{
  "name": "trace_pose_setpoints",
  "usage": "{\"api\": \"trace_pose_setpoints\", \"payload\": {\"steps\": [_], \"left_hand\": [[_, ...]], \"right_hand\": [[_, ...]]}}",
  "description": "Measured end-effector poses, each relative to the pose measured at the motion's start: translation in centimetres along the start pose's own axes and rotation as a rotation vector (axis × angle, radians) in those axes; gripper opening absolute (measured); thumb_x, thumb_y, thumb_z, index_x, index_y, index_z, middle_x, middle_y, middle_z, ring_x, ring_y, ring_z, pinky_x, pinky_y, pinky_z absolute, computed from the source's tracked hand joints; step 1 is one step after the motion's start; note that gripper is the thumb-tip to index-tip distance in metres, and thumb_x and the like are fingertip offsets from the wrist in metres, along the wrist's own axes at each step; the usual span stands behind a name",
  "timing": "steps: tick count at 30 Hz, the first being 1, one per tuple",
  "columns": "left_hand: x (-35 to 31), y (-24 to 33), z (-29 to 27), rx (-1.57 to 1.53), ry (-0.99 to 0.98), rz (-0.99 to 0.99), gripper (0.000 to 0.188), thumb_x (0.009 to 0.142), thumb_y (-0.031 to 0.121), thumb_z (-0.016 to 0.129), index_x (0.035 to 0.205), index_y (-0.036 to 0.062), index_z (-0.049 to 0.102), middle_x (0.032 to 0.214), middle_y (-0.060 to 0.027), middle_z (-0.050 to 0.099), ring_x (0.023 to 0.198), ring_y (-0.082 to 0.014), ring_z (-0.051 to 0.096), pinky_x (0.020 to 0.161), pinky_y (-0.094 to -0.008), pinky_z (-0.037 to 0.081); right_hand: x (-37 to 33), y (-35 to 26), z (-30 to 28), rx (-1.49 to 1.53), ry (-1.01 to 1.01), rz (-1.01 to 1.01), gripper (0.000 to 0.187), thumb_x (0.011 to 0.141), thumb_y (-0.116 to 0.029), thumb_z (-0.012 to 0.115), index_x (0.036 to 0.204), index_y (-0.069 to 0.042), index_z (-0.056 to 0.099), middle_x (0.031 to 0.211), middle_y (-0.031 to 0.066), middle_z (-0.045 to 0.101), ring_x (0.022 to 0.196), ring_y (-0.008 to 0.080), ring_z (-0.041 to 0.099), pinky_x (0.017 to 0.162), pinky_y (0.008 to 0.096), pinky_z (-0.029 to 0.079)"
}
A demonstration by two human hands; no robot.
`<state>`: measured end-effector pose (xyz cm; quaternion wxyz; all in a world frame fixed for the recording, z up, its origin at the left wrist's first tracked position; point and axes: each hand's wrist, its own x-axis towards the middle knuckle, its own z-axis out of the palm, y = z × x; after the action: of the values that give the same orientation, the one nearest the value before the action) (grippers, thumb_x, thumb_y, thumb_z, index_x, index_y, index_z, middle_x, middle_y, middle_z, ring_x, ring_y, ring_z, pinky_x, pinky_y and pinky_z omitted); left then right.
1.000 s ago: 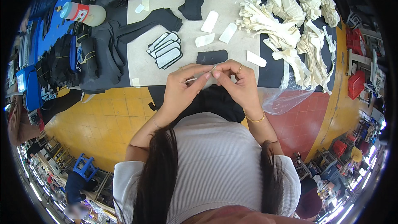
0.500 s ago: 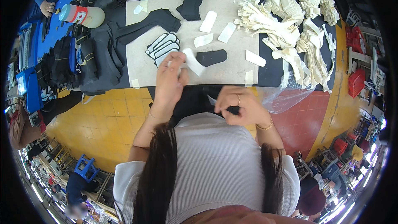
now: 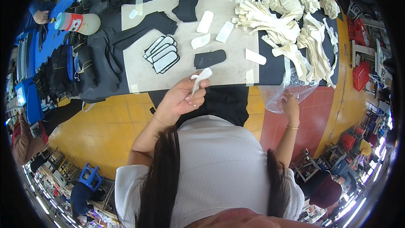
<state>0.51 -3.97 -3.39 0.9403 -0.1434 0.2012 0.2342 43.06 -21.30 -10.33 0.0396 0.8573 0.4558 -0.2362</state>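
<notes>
My left hand (image 3: 182,99) pinches a small white fabric piece (image 3: 204,74) just above the table's front edge. At the clear plastic bag (image 3: 273,98) hanging from that edge, my right hand (image 3: 290,104) has its fingers curled; what they hold, if anything, I cannot make out. Beyond my left hand, several white pieces with black borders (image 3: 165,61) lie overlapped like a fan. A dark rounded piece (image 3: 211,59) lies to the right of them. Loose white pieces include one near the right tape (image 3: 255,56) and a curved one (image 3: 201,41) farther back.
Cream fabric strips (image 3: 265,21) are heaped at the right of the pale work sheet (image 3: 139,69). Dark cloth pieces (image 3: 99,63) and a bottle (image 3: 80,23) stand at the left. Another person's hand (image 3: 41,16) rests at the far left.
My left hand has drawn back toward me from the bordered pieces, bringing the white fabric piece along. My right hand has moved right, from before my body to the plastic bag.
</notes>
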Motion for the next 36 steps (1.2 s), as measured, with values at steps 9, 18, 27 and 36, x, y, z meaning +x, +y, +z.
{"api": "trace_pose_setpoints", "payload": {"steps": [9, 18, 27, 36], "left_hand": [[0.0, -1.8, 1.0, -0.035, -0.011, -0.168, 0.024, 0.11, 0.02, 0.027, 0.115, 0.0017, 0.041, 0.091, -0.0044, 0.047, 0.051, -0.0071, 0.033, 0.049, -0.0232, 0.032], [0.0, -2.3, 0.9, 0.2, 0.074, -0.142, 0.015, 0.106, 0.02, 0.045, 0.107, 0.0056, 0.051, 0.082, -0.0012, 0.052, 0.049, -0.0047, 0.036, 0.047, -0.0213, 0.027], [-1.3, -3.1, 0.3, 1.831, 0.479, 0.865, 0.016, 0.093, 0.01, 0.068, 0.108, 0.0055, 0.071, 0.095, -0.0091, 0.063, 0.071, -0.0208, 0.064, 0.06, -0.0303, 0.051], [-0.6, -1.7, 0.2, 2.258, 0.604, 1.154, 0.029, 0.086, 0.011, 0.072, 0.114, 0.0116, 0.071, 0.095, -0.0062, 0.057, 0.076, -0.0223, 0.06, 0.063, -0.0345, 0.05]], "right_hand": [[-3.6, -13.3, -10.8, 0.496, -0.257, 0.01, 0.04, 0.084, -0.009, 0.077, 0.122, -0.004, 0.065, 0.1, 0.0097, 0.066, 0.08, 0.0132, 0.07, 0.066, 0.0275, 0.054], [-3.5, -26.5, -5.0, 1.108, -0.327, -0.49, 0.015, 0.09, -0.011, 0.075, 0.101, -0.003, 0.07, 0.086, 0.0029, 0.069, 0.073, 0.0059, 0.065, 0.06, 0.0207, 0.049], [0.8, -29.0, -4.2, 0.962, -0.205, -0.313, 0.02, 0.092, -0.017, 0.074, 0.089, 0.002, 0.068, 0.068, 0.0074, 0.071, 0.057, 0.0079, 0.065, 0.052, 0.0207, 0.05], [0.7, -29.8, -3.9, 0.909, -0.205, -0.298, 0.02, 0.092, -0.018, 0.074, 0.089, 0.001, 0.068, 0.068, 0.005, 0.069, 0.056, 0.0058, 0.062, 0.051, 0.0192, 0.049]]}}
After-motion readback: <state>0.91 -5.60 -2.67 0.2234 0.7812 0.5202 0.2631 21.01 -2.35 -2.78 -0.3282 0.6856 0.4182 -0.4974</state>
